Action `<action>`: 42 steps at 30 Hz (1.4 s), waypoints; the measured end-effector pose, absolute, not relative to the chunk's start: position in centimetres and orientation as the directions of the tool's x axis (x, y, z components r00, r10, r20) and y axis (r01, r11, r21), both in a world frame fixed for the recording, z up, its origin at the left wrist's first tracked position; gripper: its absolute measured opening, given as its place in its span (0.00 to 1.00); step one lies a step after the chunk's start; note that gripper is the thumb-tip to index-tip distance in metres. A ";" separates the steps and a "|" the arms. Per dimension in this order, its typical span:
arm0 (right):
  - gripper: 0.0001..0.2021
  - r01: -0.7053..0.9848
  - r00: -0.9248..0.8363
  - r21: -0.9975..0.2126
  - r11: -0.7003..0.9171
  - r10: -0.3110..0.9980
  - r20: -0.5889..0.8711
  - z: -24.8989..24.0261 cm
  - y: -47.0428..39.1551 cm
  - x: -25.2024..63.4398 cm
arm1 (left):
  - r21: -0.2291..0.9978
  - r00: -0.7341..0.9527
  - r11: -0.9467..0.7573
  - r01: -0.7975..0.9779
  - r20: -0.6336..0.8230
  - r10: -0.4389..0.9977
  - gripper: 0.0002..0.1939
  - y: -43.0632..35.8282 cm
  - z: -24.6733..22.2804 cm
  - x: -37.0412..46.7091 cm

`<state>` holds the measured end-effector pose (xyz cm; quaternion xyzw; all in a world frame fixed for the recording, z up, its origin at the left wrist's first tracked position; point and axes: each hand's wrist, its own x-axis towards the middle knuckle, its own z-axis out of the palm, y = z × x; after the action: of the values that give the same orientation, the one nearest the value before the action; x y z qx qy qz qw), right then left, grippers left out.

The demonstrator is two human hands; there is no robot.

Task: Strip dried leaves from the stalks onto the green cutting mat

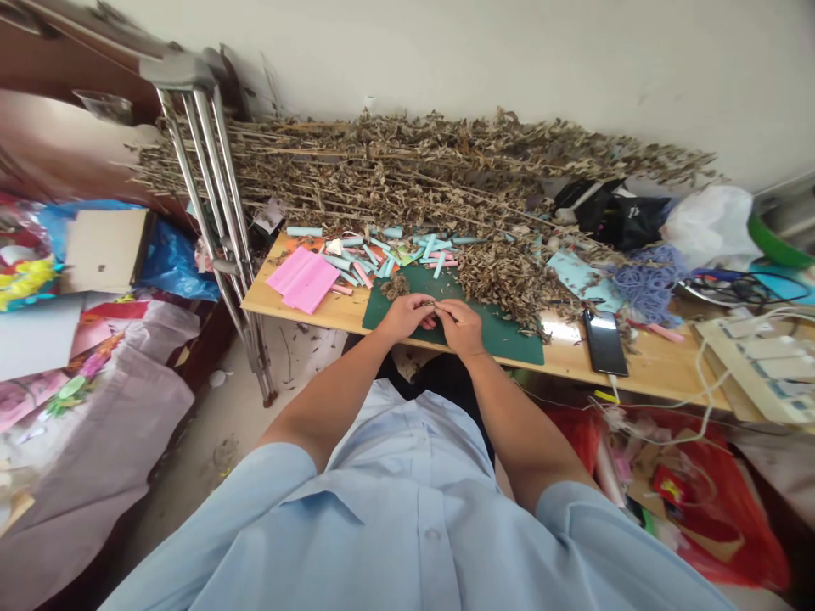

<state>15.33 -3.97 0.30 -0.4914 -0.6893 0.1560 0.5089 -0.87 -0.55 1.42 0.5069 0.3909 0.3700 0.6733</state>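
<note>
A small dried scrap (434, 305) sits between the fingertips of the left hand (409, 316) and right hand (461, 325), which meet and pinch it over the near edge of the green mat (515, 341). Taking the scrap as the dial's centre, a small leaf clump (396, 287) lies at 10 o'clock and a larger leaf pile (509, 280) at 2 o'clock. Pale blue rolls (385, 255) scatter at 11, with pink paper (304, 278) farther out near 10. Dried stalks (407, 170) stretch across 12. A phone (604, 341) rests on the wooden table (560, 350) around 3, cable attached.
</note>
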 end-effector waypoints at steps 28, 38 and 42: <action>0.07 0.576 0.044 -0.721 0.385 0.866 0.498 -0.1 -4.4 15.4 | 0.962 0.489 0.264 -0.070 -0.198 0.850 0.14 -0.5 1.9 -1.2; 0.08 0.548 -0.004 -0.717 0.431 0.859 0.512 0.4 -4.4 15.3 | 0.950 0.474 0.289 -0.115 -0.204 0.856 0.13 -0.4 2.0 -1.5; 0.08 0.505 -0.034 -0.720 0.476 0.845 0.534 0.5 -4.3 15.3 | 0.943 0.440 0.297 -0.152 -0.204 0.874 0.12 -0.4 2.2 -1.5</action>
<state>15.35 -4.29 0.49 -0.4829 -0.6986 0.1701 0.4998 -1.55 -0.38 2.23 0.4688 0.3851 0.3630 0.7072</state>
